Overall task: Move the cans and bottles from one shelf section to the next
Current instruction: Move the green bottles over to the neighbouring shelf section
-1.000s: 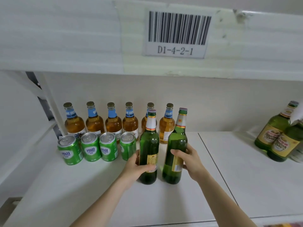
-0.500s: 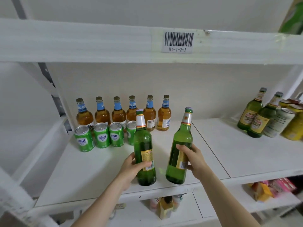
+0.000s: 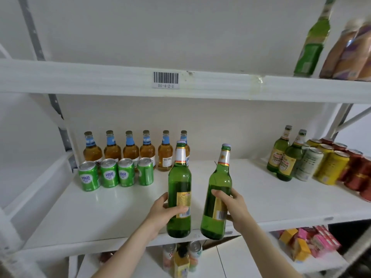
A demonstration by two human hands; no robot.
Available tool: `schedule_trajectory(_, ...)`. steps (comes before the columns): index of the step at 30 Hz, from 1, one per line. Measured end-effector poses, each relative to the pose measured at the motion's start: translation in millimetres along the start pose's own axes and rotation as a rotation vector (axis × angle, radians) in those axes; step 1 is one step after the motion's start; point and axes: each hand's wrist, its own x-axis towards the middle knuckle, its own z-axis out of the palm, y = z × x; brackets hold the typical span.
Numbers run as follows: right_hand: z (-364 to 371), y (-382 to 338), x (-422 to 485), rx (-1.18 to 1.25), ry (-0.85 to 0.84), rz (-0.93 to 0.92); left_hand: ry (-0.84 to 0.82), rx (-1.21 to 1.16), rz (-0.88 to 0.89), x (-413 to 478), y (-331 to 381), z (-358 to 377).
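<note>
— Gripped how many?
— Two, green: left bottle in left hand, fingers curled round label, upright; right bottle in right hand, likewise wrapped, leaning toward one o'clock. Hung at shelf front edge, six o'clock.
— Counted behind?
— Six amber bottles at ten o'clock, four green cans just before them; two yellow-labelled bottles at three o'clock.

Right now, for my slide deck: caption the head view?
Left hand holds the upright green bottle, right hand the tilted green bottle, at the shelf front.
</note>
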Motion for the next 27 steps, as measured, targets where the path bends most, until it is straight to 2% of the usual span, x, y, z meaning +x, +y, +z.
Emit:
schedule_trajectory(14,-188,-15,-17,-0.073,0.018,-0.041,0.008,0.017,0.004,-11,3,191)
schedule_trajectory(27,-301,-28,66,-0.01,0.087,-0.059,-0.054,0.108,0.023,88,21,300)
